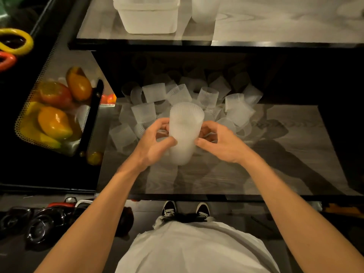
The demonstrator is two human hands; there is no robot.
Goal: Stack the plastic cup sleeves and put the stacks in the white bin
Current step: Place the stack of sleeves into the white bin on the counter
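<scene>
Fingers [164, 123] of the left hand [153, 143] and the right hand [222, 143] are curled against opposite sides of an upright stack of cup sleeves [186, 123], which is gripped between them above the lower shelf [266, 170]. Behind it, loose sleeves [177, 94] are heaped on that shelf. The white bin [149, 18] is set on the upper shelf [285, 26]; its contents cannot be told. A second stack [203, 10] is stood just beside it. Fruit [54, 122] is held in a mesh tray [20, 133] at the left.

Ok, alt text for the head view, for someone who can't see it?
A person's left hand and right hand hold an upright stack of cup sleeves by its sides at a dark table. Loose sleeves lie heaped behind it; the white bin stands on the shelf beyond.
</scene>
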